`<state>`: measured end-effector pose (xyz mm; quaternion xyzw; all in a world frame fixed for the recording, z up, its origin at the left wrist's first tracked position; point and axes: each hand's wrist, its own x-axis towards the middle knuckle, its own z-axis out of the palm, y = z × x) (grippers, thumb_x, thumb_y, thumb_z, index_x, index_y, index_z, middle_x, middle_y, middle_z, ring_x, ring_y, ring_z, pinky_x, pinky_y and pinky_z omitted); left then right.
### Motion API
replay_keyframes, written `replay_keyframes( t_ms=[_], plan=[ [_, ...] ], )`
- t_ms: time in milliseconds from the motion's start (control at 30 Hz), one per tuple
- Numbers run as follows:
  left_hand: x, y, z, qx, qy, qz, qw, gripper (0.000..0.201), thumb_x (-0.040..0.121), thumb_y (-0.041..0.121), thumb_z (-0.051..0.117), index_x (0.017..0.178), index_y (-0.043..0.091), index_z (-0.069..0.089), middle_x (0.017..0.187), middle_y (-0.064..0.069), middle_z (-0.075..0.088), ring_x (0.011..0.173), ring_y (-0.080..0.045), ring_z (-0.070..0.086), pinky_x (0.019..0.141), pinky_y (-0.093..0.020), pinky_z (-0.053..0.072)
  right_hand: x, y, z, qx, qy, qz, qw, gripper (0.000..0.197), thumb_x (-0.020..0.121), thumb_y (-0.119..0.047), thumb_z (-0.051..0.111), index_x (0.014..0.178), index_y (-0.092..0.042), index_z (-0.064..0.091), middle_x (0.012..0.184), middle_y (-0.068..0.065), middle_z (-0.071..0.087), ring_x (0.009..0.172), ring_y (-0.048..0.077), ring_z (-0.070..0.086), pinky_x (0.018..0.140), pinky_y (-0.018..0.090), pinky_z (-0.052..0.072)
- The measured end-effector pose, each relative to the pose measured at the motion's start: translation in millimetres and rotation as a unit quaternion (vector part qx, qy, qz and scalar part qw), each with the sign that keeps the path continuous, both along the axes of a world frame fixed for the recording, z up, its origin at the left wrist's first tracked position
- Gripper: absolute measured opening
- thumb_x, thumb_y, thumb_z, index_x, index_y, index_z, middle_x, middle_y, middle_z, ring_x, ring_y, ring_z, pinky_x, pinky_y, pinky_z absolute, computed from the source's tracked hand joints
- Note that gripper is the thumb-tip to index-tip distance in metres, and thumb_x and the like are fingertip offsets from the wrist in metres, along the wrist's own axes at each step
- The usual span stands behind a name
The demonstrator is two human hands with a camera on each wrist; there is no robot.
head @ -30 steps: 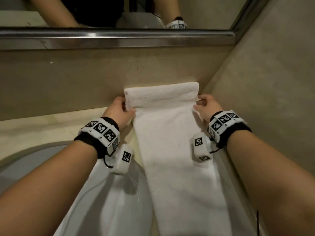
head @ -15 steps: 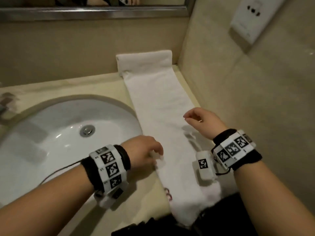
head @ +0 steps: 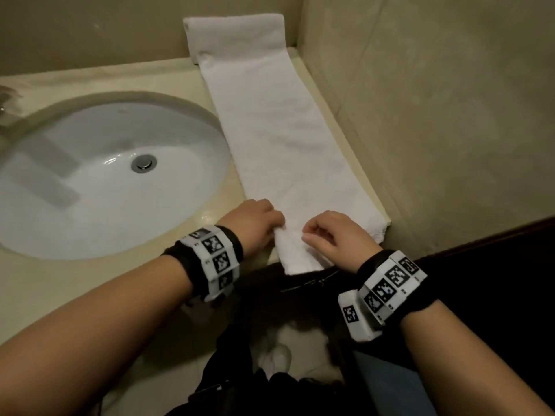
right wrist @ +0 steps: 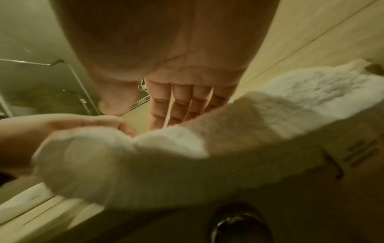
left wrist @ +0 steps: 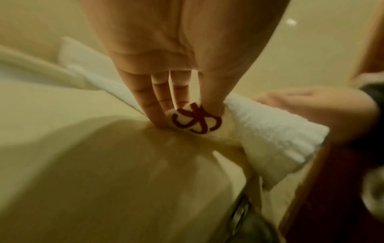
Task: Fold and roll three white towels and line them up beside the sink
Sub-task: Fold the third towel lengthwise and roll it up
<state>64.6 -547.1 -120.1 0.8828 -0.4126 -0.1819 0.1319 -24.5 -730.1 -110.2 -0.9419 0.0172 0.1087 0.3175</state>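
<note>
A white towel (head: 279,130), folded into a long narrow strip, lies on the counter right of the sink (head: 75,205). Its far end climbs the back wall and its near end hangs over the counter's front edge. My left hand (head: 258,223) pinches the near left edge between thumb and fingers, right at a red embroidered mark (left wrist: 196,120). My right hand (head: 327,235) sits beside it on the near end, fingers curled onto the cloth (right wrist: 166,148). Only this one towel is in view.
The beige counter (head: 60,295) wraps around the white basin with its metal drain (head: 144,162). A tiled side wall (head: 420,115) runs close along the towel's right edge. Dark clothing (head: 240,370) shows below the counter front.
Both hands left the towel's far end at the back wall and came to its near end. The left hand now pinches the edge and the right has dropped onto the cloth.
</note>
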Motion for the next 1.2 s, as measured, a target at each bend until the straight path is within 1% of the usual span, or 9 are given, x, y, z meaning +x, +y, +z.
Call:
replay_keyframes(
  t_ms=[167, 233, 367, 600, 767, 900, 1000, 1067, 1200],
  plan=[
    [18, 16, 13, -0.05, 0.124, 0.15, 0.98, 0.025, 0.093, 0.021, 0.042, 0.111, 0.011, 0.057, 0.113, -0.012, 0.062, 0.103, -0.027, 0.055, 0.086, -0.03, 0.04, -7, 14, -7, -0.124, 0.0, 0.061, 0.99, 0.086, 0.061, -0.071, 0.057, 0.132, -0.029, 0.034, 0.13, -0.001, 0.045, 0.117, 0.02, 0.042, 0.098, 0.039, 0.034],
    [20, 20, 19, -0.044, 0.138, 0.177, 0.973, 0.027, 0.096, 0.026, 0.039, 0.108, 0.009, 0.057, 0.108, -0.013, 0.063, 0.099, -0.027, 0.055, 0.083, -0.03, 0.039, -5, 24, -13, -0.162, -0.021, 0.031, 0.986, 0.084, 0.068, -0.06, 0.063, 0.137, -0.028, 0.027, 0.135, 0.0, 0.039, 0.121, 0.022, 0.038, 0.099, 0.038, 0.03],
    [17, 27, 24, -0.037, 0.12, 0.18, 0.976, 0.029, 0.095, 0.031, 0.041, 0.101, 0.008, 0.057, 0.102, -0.012, 0.062, 0.096, -0.028, 0.055, 0.078, -0.03, 0.039, 12, 33, -17, -0.148, -0.04, -0.018, 0.988, 0.035, 0.082, -0.024, 0.052, 0.116, -0.014, 0.047, 0.114, 0.008, 0.051, 0.106, 0.029, 0.048, 0.088, 0.037, 0.037],
    [0, 4, 34, -0.029, -0.075, 0.012, 0.997, 0.033, 0.086, 0.034, 0.051, 0.117, 0.023, 0.053, 0.111, -0.005, 0.06, 0.102, -0.027, 0.054, 0.084, -0.036, 0.044, 25, 23, -6, -0.083, 0.014, 0.047, 0.995, 0.021, 0.083, -0.017, 0.046, 0.101, -0.01, 0.056, 0.103, 0.011, 0.06, 0.097, 0.03, 0.053, 0.081, 0.036, 0.043],
    [5, -3, 42, -0.098, 0.041, 0.087, 0.991, 0.022, 0.094, 0.029, 0.042, 0.1, 0.018, 0.059, 0.099, -0.004, 0.061, 0.096, -0.025, 0.056, 0.078, -0.029, 0.037, 6, 16, 5, -0.048, -0.076, -0.051, 0.995, 0.043, 0.085, -0.046, 0.044, 0.123, -0.026, 0.044, 0.114, -0.003, 0.053, 0.107, 0.018, 0.045, 0.085, 0.031, 0.028],
    [8, 2, 50, -0.204, 0.176, 0.22, 0.938, 0.02, 0.094, 0.036, 0.041, 0.092, 0.024, 0.056, 0.092, 0.001, 0.059, 0.087, -0.015, 0.053, 0.074, -0.025, 0.038, -10, 34, 12, -0.055, -0.158, -0.12, 0.979, 0.072, 0.069, -0.071, 0.041, 0.128, -0.029, 0.035, 0.12, -0.005, 0.048, 0.11, 0.015, 0.042, 0.09, 0.033, 0.028],
    [13, 4, 56, -0.208, 0.197, 0.228, 0.93, 0.02, 0.094, 0.039, 0.04, 0.09, 0.026, 0.056, 0.084, 0.01, 0.058, 0.076, -0.003, 0.052, 0.061, -0.01, 0.04, 0, 40, 6, -0.144, -0.113, -0.112, 0.977, 0.067, 0.075, -0.039, 0.061, 0.133, -0.023, 0.031, 0.128, 0.001, 0.043, 0.118, 0.021, 0.038, 0.098, 0.036, 0.027],
    [14, 7, 60, -0.181, 0.179, 0.208, 0.944, 0.018, 0.093, 0.04, 0.04, 0.091, 0.029, 0.054, 0.081, 0.018, 0.054, 0.074, 0.003, 0.048, 0.057, -0.004, 0.037, 6, 23, 5, -0.145, -0.07, -0.129, 0.978, 0.058, 0.076, -0.015, 0.058, 0.129, -0.021, 0.038, 0.125, 0.004, 0.045, 0.117, 0.024, 0.041, 0.097, 0.035, 0.03],
    [10, 21, 58, -0.127, 0.174, 0.172, 0.961, 0.018, 0.093, 0.038, 0.042, 0.087, 0.027, 0.056, 0.086, 0.005, 0.06, 0.085, -0.016, 0.055, 0.076, -0.026, 0.041, -8, -24, 7, -0.137, -0.068, -0.137, 0.979, 0.039, 0.071, 0.0, 0.053, 0.108, -0.012, 0.057, 0.112, 0.011, 0.052, 0.107, 0.03, 0.047, 0.086, 0.034, 0.039]
  ],
)
